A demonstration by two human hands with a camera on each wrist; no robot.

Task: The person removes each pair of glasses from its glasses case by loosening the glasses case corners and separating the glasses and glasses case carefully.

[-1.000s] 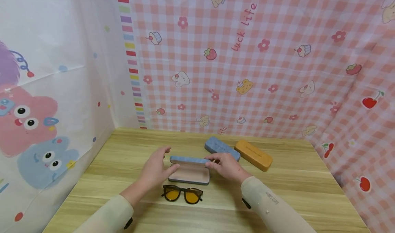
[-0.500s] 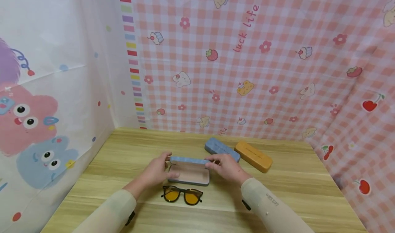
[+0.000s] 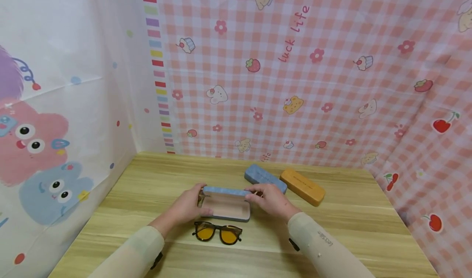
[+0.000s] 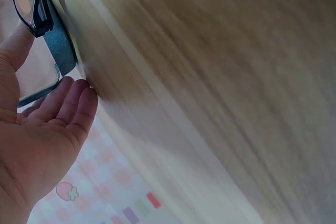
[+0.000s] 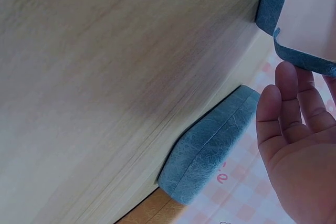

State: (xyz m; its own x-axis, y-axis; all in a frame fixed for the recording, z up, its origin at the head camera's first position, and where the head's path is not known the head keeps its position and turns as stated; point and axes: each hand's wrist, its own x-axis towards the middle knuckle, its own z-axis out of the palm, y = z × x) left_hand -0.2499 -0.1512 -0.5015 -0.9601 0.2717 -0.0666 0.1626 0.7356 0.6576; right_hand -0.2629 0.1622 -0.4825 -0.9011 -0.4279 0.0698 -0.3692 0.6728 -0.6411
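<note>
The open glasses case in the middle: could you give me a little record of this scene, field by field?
open case: blue outside, pink lining, lid raised
left hand: fingers curled round the case's left end
right hand: grips the lid's right end
sunglasses: amber lenses, dark frame, lying in front of the case
closed blue case: behind the right hand
orange case: closed, beside the blue one
table: light wood
backdrop: pink checked cloth

Both arms wear long, pale cream sleeves (image 3: 324,245) reaching the wrists. The right sleeve carries small dark lettering, and a dark strap (image 3: 293,243) shows under each forearm.
</note>
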